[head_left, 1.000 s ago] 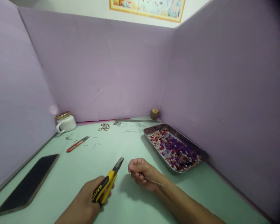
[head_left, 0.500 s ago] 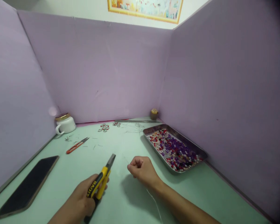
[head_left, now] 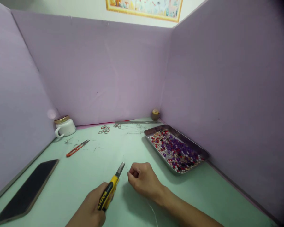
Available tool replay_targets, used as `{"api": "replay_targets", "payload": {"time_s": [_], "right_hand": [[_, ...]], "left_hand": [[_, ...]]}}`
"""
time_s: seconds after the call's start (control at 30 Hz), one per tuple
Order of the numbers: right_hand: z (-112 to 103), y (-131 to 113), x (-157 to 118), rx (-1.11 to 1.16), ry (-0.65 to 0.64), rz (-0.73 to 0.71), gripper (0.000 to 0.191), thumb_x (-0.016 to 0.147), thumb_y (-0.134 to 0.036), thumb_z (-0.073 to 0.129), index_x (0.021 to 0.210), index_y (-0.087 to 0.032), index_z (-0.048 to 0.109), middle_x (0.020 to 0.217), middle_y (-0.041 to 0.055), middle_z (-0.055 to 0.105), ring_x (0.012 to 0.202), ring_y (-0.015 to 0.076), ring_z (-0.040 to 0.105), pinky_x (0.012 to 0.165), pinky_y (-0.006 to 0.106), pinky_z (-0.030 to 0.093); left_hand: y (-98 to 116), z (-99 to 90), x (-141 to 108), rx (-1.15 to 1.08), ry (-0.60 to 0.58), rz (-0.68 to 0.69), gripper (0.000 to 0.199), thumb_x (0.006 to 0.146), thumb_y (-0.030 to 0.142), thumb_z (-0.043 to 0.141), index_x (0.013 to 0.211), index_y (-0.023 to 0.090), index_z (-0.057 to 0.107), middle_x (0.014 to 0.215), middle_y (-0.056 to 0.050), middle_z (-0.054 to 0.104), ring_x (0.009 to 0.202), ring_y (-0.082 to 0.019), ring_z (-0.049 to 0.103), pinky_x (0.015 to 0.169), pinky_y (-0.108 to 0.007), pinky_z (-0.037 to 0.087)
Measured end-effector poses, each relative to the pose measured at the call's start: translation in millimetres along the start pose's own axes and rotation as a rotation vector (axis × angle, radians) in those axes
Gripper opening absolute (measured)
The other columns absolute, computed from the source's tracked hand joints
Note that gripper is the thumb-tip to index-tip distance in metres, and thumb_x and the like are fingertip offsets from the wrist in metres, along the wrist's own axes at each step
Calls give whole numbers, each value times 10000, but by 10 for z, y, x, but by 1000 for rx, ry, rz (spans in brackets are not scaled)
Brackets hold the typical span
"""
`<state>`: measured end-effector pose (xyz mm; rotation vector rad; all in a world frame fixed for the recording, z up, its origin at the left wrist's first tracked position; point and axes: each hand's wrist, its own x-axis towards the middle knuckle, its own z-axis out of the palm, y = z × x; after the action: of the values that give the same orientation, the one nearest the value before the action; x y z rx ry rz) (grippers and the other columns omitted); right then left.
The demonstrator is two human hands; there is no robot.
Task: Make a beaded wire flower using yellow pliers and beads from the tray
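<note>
My left hand (head_left: 94, 201) is wrapped round the handles of yellow-and-black pliers (head_left: 111, 190), whose metal jaws point up and to the right. To their right, my right hand (head_left: 144, 181) pinches a thin wire (head_left: 127, 169); its short end sticks up from the fingertips, near the plier jaws. A pale strand (head_left: 153, 212) trails from below the right wrist toward the front edge of the view. Whether the jaws touch the wire cannot be made out.
A metal tray (head_left: 159, 155) of mixed beads lies at the right. Red-handled snips (head_left: 77, 149), a dark flat board (head_left: 26, 190) and a white cup (head_left: 66, 127) are at the left. Small beaded pieces (head_left: 104, 129), thin rods (head_left: 137, 122) and a small jar (head_left: 155, 114) sit at the back.
My left hand has moved right with the pliers, bringing their jaws close to my right fingertips. The plier handles look closer together. My right hand has shifted slightly down and left.
</note>
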<state>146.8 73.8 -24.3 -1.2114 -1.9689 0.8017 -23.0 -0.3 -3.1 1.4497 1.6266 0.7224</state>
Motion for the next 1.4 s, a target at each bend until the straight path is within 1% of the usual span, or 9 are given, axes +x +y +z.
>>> {"api": "replay_targets", "payload": {"time_s": [0.3,0.4,0.53,0.63,0.67,0.77,0.93,1.17,1.4], "right_hand": [[-102,-4,14,7,-132,-86,135,703,-193,472,629,-154,579,499,-13,509,439,77,404,422,176,274],[-105,28,24,-30,-126,-123,132,702,-190,475,619,-154,571,502,-14,510,443,74,401,429,178,273],[-106,49,38,12,-137,-70,127,688,-187,480,585,-153,547,488,-20,497,442,72,408,412,170,268],[-111,33,43,74,-116,-14,125,677,-189,483,569,-153,535,488,-22,495,444,71,413,402,161,272],[-111,25,44,84,-100,3,126,672,-187,483,562,-152,533,485,-22,494,442,70,413,401,160,274],[-101,8,46,76,-44,24,130,658,-168,479,540,-148,530,470,-24,488,436,68,411,406,158,279],[-76,18,38,44,-4,-10,129,660,-159,475,556,-146,550,471,-23,505,424,61,408,405,156,271],[-50,5,19,47,-20,-1,137,670,-185,493,571,-144,578,477,-13,524,428,69,425,416,162,292],[-37,6,39,172,-62,78,112,654,-192,514,562,-146,557,475,-24,492,430,67,404,403,167,289]], "left_hand": [[148,-180,-3,-246,-205,-109,333,427,56,408,703,176,551,627,2,571,645,-181,531,533,-254,419],[63,-202,59,-217,-181,-101,285,419,44,426,641,175,549,586,10,559,587,-172,520,505,-258,417],[-149,-362,196,-47,62,-38,289,429,41,434,658,183,538,555,28,553,557,-155,506,480,-233,400],[-210,-597,226,-295,393,-190,430,464,39,463,858,196,533,817,-20,636,836,-216,572,623,-258,483],[-202,-654,214,-372,431,-185,459,466,38,483,889,210,533,892,-18,635,891,-227,565,649,-267,492],[-146,-645,147,-536,278,-136,438,448,44,559,855,206,581,923,-25,648,916,-269,571,676,-308,508],[-216,-231,94,-554,-1,-230,392,454,64,566,822,186,626,772,-49,671,800,-277,602,595,-326,497],[-453,41,164,-391,-110,-139,440,427,28,447,816,180,584,750,-20,638,713,-210,580,547,-263,446],[-228,-5,90,-164,-120,-80,453,427,33,354,815,181,538,698,0,592,696,-189,568,500,-233,434]]}}
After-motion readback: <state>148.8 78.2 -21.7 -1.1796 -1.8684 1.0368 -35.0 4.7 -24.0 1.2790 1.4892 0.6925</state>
